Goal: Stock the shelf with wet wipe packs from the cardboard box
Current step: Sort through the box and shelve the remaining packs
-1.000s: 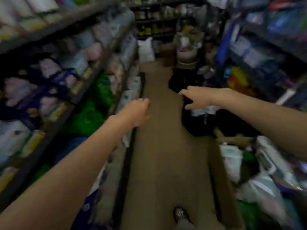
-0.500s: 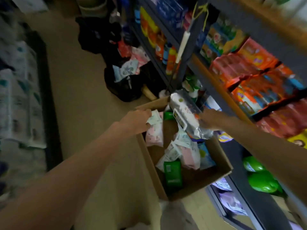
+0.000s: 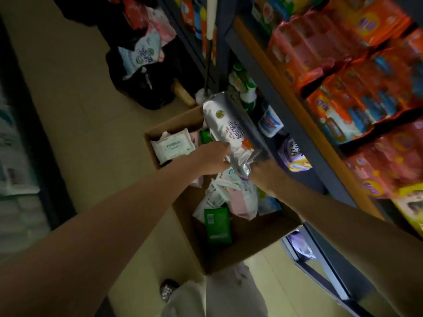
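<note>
An open cardboard box (image 3: 249,245) stands on the floor against the right-hand shelf (image 3: 297,124), holding several wet wipe packs: a white one (image 3: 171,146), a green one (image 3: 217,225), a pink one (image 3: 240,202). Above the box a long silver pack (image 3: 231,131) is held tilted. My left hand (image 3: 212,159) grips its left side and my right hand (image 3: 265,173) holds its lower end from the right.
The shelf carries orange and red packs (image 3: 343,72) on its upper levels and purple packs (image 3: 293,154) lower down. Black bags with more packs (image 3: 142,72) lie on the floor beyond the box. A white-handled pole (image 3: 210,26) leans by the shelf. My shoe (image 3: 168,291) stands near the box.
The view swung from the aisle down to the box. My left hand moved from a pack at the box's edge onto the silver pack, which my right hand keeps holding.
</note>
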